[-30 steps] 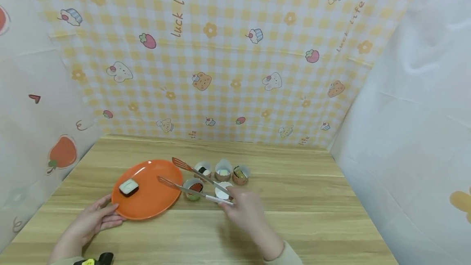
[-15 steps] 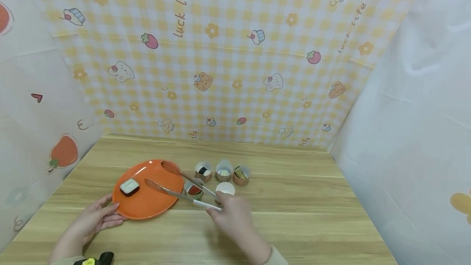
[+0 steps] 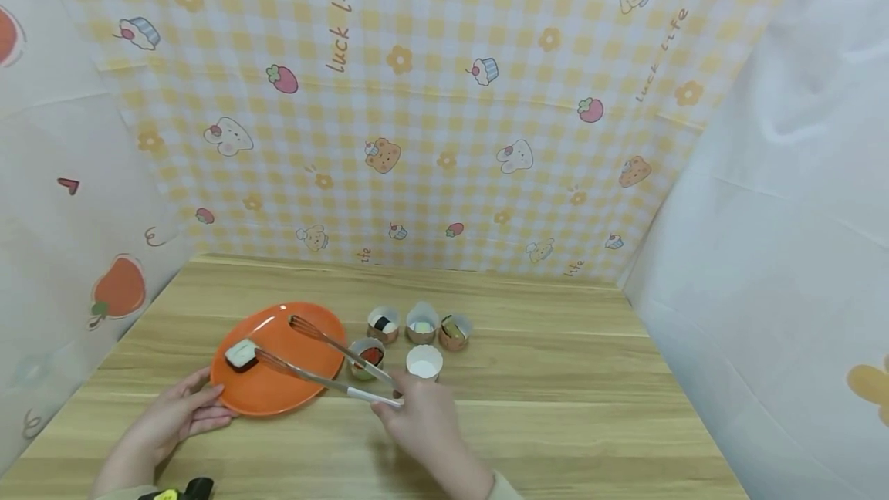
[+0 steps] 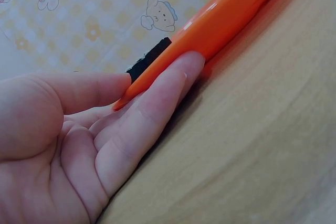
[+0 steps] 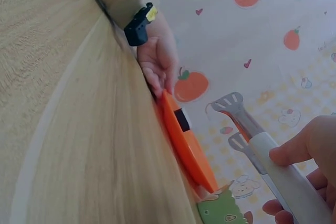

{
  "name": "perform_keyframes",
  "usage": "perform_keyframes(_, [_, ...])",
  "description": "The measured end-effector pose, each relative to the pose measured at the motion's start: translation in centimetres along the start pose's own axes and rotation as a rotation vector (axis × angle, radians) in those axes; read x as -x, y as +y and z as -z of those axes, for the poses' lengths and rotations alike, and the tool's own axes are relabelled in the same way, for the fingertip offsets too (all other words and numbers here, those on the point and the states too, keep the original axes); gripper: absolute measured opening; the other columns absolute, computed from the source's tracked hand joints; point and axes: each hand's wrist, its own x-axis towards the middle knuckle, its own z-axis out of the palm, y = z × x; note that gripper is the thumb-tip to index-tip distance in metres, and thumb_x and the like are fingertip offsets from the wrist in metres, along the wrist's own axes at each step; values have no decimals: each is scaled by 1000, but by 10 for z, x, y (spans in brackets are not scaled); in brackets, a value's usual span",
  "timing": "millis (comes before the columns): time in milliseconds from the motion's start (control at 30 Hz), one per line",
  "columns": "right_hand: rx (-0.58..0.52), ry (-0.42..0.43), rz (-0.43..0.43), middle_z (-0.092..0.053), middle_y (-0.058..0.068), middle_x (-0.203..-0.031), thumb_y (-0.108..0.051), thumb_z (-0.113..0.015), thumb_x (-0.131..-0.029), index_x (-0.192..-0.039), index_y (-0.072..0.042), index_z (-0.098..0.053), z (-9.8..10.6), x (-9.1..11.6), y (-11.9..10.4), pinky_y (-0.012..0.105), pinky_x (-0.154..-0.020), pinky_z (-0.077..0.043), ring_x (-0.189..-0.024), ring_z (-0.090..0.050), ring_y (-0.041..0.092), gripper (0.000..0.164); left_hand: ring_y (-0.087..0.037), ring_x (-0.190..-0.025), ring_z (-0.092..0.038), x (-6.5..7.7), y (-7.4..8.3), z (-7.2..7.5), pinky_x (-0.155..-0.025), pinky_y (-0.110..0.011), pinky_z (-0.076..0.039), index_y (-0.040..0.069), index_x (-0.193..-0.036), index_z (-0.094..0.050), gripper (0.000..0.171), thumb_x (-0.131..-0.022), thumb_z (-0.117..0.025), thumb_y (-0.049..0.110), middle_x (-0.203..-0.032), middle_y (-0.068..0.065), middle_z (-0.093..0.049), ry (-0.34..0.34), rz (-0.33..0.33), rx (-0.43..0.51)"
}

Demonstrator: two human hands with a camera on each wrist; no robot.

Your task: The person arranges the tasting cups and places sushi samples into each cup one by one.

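Observation:
In the head view, an orange oval plate [image 3: 278,392] lies at the left of the table. My left hand [image 3: 182,415] holds its near-left rim, thumb above and fingers beneath, as the left wrist view [image 4: 110,129] confirms. A small sushi piece [image 3: 241,353], white on top and black around the side, sits on the plate near the thumb. My right hand [image 3: 425,423] grips white-handled tongs [image 3: 375,397] with slotted metal ends. Their arms are spread apart over the plate. One tip is at the sushi's right side; I cannot tell whether it touches. The other tip is farther back.
Right of the plate stand several small paper cups: one with a reddish piece [image 3: 371,358], one with a black-and-white piece [image 3: 382,323], one with a brownish-green piece [image 3: 454,329], another holding something pale [image 3: 422,326], and a white-lined cup [image 3: 424,363]. A patterned cloth [image 3: 444,137] hangs behind.
My right hand has moved left with the tongs, bringing their near tip from the plate's right part to beside the sushi piece. The left hand and plate stay put.

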Motion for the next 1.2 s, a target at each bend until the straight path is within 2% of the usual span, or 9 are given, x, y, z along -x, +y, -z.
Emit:
perform_keyframes(200, [16,1,3,-59,-12,-70,-33,-80,-76,-99,-13,-72,-8,-1,-5,17,-45,-35,-56,-48,2,32,-28,-87,-69,-1,0,1,-83,-41,-56,-4,-144,23,81,-103,-45,11,-93,-15,-68,5,8,5])
perform_keyframes(433, [22,-26,-29,-53,-16,-66,-36,-79,-77,-84,-17,-66,-15,1,-17,17,-44,-33,-52,-43,1,24,-28,-87,-69,0,1,0,-83,-41,-56,-6,-144,22,80,-103,-45,11,-94,-14,-68,0,-5,-4])
perform_keyframes(667, [47,-55,-46,-57,-14,-68,-37,-78,-78,-95,-15,-69,-22,2,-26,16,-48,-35,-54,-45,2,29,-29,-87,-69,0,0,0,-83,-41,-56,-7,-143,22,81,-103,-45,11,-94,-14,-68,-4,-9,-7])
perform_keyframes(900, [97,-39,-3,-55,-14,-65,-37,-77,-79,-93,-14,-69,-29,0,-27,16,-44,-32,-51,-42,2,28,-29,-87,-69,0,0,0,-83,-41,-56,-4,-144,23,82,-102,-46,10,-93,-13,-68,7,4,12])
perform_keyframes(1200, [118,-51,4,-53,-13,-63,-37,-78,-79,-101,-11,-72,-33,-5,-30,16,-41,-31,-51,-40,2,35,-28,-86,-69,-1,-1,1,-82,-41,-56,-3,-144,23,81,-102,-46,9,-92,-13,-68,21,11,22])
